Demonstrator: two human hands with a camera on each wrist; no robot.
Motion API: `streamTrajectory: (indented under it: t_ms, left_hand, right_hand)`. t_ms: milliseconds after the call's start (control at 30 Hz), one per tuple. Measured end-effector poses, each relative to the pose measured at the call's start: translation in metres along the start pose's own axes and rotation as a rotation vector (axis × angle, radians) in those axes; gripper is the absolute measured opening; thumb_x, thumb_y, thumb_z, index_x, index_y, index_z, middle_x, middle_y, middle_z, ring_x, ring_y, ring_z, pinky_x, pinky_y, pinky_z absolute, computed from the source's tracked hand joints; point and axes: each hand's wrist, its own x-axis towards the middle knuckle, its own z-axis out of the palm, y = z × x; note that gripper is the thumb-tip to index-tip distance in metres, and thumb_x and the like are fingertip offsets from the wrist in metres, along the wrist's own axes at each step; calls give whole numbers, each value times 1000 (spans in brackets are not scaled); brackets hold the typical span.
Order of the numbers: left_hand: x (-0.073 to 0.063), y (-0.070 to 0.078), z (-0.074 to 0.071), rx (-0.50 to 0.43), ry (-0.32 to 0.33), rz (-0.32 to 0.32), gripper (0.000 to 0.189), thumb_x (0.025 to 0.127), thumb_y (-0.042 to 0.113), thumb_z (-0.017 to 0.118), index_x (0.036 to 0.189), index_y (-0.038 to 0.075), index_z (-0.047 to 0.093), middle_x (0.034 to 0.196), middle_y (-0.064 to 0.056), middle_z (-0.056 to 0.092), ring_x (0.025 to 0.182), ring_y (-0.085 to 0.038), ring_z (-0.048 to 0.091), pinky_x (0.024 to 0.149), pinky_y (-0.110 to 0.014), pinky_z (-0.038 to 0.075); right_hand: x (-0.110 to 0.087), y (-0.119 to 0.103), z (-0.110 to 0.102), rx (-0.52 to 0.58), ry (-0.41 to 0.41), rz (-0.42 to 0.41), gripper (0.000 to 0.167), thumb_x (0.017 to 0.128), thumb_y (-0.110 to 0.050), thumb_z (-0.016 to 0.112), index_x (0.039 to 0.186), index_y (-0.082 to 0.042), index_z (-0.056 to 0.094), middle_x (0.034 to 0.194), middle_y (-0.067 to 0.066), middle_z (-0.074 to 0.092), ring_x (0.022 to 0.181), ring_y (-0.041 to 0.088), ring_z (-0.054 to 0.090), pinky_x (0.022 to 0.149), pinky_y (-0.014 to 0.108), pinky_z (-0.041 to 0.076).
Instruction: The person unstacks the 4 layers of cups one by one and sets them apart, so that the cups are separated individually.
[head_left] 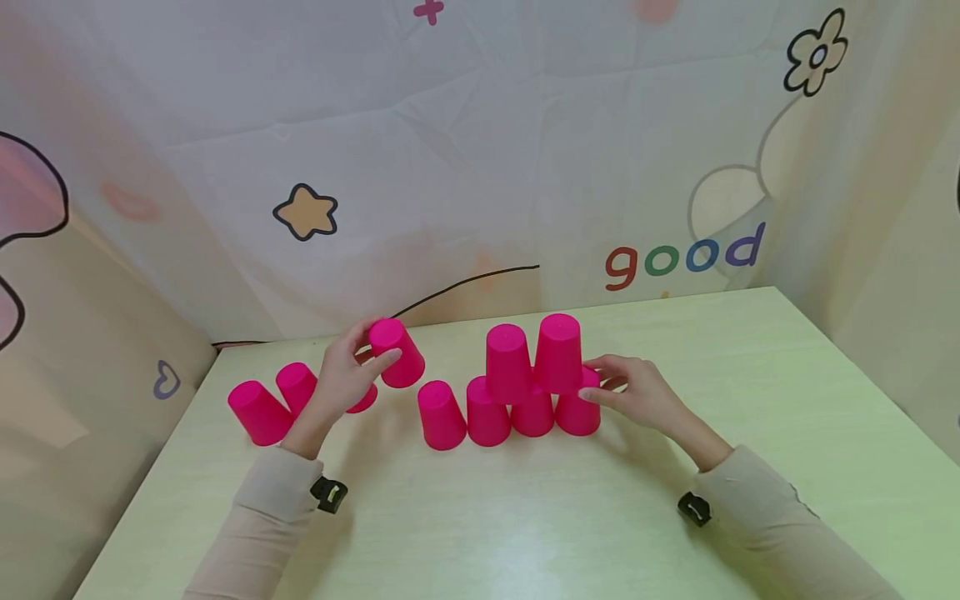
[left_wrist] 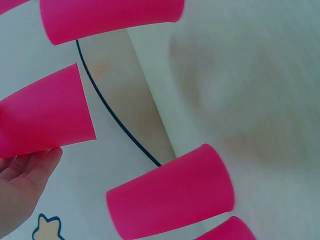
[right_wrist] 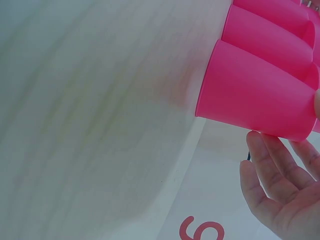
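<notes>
Second tier apparently in hand: left hand (head_left: 345,379) pinches a raised cup (head_left: 401,357) above the worktop (head_left: 495,525); right hand (head_left: 637,393) grips the rightmost base cup (head_left: 578,419) between thumb and fingers; next, probably, level lowering across the leftmost base pair (head_left: 442,418).

On the pale table (head_left: 510,517), the left hand (head_left: 347,375) holds an upside-down pink cup (head_left: 397,354) between thumb and fingers, left of a row of four inverted cups (head_left: 489,421). Two upper cups (head_left: 509,367) bridge the row's right three. The right hand (head_left: 637,393) grips the row's rightmost cup (head_left: 573,415). Other cups (head_left: 258,412), seemingly three, stand partly hidden by the left arm.
</notes>
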Motion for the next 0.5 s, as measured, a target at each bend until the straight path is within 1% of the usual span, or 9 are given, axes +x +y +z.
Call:
streamTrajectory:
  t_ms: [167, 367, 500]
  left_hand:
    - [1, -12, 1, 10, 14, -75, 55, 82, 9, 66, 131, 3, 42, 122, -16, 49, 112, -32, 47, 90, -43, 45]
    - [3, -23, 2, 39, 27, -113, 58, 82, 11, 68, 132, 4, 40, 124, -16, 48, 113, -32, 46, 90, -44, 45]
    - [4, -30, 4, 44, 24, -147, 58, 82, 13, 68, 132, 5, 41, 123, -16, 50, 113, -31, 47, 89, -43, 45]
  right_hand:
    - [0, 1, 1, 0, -1, -3, 45, 79, -18, 71, 116, 2, 57, 99, 14, 63, 83, 24, 60, 68, 33, 53]
    - [0, 1, 1, 4, 2, -8, 44, 79, -18, 71, 116, 2, 57, 99, 14, 63, 83, 24, 61, 69, 33, 52]
    - [0, 1, 0, 1, 1, -9, 44, 79, -18, 71, 116, 2, 57, 99, 13, 64, 83, 24, 61, 70, 33, 52]
